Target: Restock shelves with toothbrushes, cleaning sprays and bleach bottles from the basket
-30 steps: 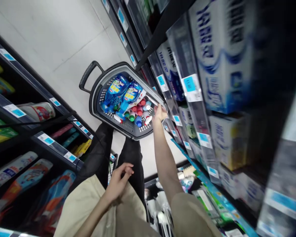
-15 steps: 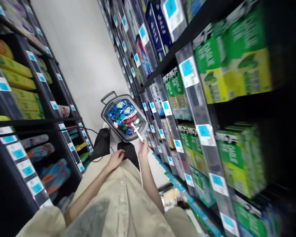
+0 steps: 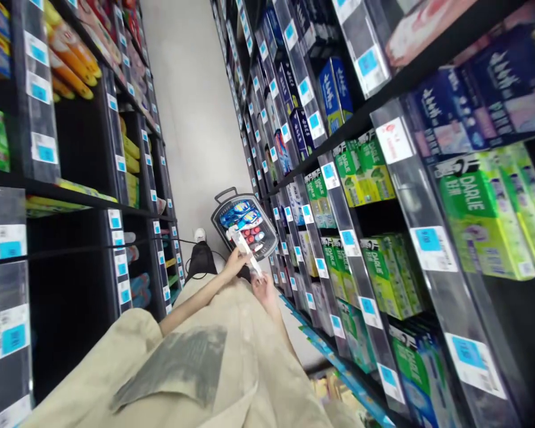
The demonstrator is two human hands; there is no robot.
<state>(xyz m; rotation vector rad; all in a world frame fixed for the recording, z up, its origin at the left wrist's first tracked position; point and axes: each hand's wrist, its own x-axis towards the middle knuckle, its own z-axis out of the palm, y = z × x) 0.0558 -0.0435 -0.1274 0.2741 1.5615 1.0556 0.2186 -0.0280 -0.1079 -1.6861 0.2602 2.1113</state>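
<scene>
Long white strip (image 3: 241,241) in both our hands, slanting over the shopping basket (image 3: 268,226).
Our left hand (image 3: 236,262) is closed on its middle, our right hand (image 3: 264,289) pinching the lower end. Blue packs (image 3: 245,216) and red caps (image 3: 251,239) sit inside; green DARLIE boxes (image 3: 479,217) line the right-hand shelf.

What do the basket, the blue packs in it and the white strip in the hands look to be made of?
Basket: likely hard plastic, dull finish; evenly shaped grey wall and dark rim.
Blue packs: probably glossy plastic; bright highlights on the printed surface.
White strip: smooth-looking and pale, perhaps plastic or card; blur leaves it open.
</scene>
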